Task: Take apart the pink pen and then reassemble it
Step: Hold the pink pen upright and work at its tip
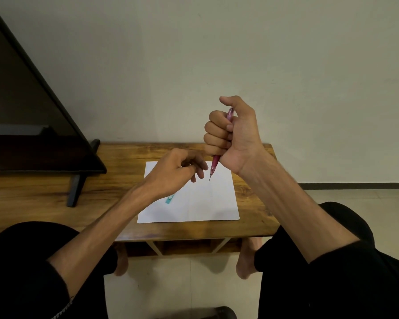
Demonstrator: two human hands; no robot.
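My right hand [233, 132] is raised above the table in a fist around the pink pen [214, 165]. The pen stands nearly upright, its thin tip pointing down over the white paper [207, 201] and its top end showing by my thumb. My left hand [177, 171] hovers just left of the pen's tip, fingers curled loosely; I cannot tell whether it holds a small part. The middle of the pen is hidden inside my fist.
A teal pen-like object [169, 199] lies on the paper, mostly under my left wrist. The paper rests on a low wooden table [115, 171]. A large dark TV screen [21, 107] on a stand occupies the table's left. My knees flank the table's front edge.
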